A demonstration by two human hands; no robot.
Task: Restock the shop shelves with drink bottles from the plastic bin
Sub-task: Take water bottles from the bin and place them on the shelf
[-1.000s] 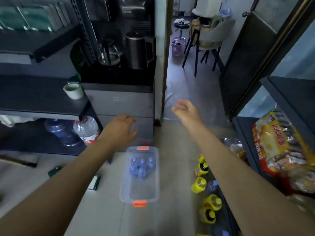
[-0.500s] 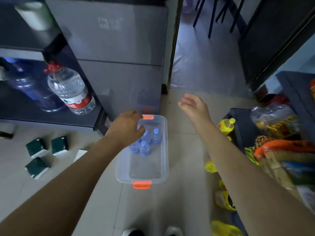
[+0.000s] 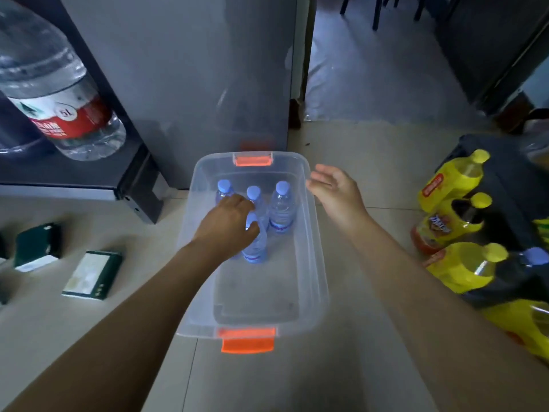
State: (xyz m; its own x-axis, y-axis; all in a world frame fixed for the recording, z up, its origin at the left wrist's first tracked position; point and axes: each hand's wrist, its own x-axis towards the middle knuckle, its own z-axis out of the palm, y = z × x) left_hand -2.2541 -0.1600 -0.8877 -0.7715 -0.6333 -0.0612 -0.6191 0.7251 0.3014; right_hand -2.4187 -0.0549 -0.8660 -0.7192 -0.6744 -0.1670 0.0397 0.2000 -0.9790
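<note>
A clear plastic bin [image 3: 315,263] with orange latches sits on the tiled floor in front of me. Several small water bottles with blue caps stand at its far end, among them one on the right [image 3: 282,208]. My left hand [image 3: 227,226] reaches into the bin and its fingers and thumb curl round the neck of the nearest water bottle [image 3: 255,248], which stands upright on the bin floor. My right hand [image 3: 335,191] hovers open over the bin's right rim, fingers spread, holding nothing.
Yellow drink bottles [image 3: 454,181] and a dark bottle with a blue cap [image 3: 523,272] fill the low shelf at right. A large water jug [image 3: 59,93] lies on the dark shelf at left. Green boxes [image 3: 93,275] lie on the floor. A grey cabinet [image 3: 193,69] stands behind the bin.
My view has dropped close to the bin. My left hand went down among the bottles and closed round the nearest one. My right hand lowered to the bin's right rim.
</note>
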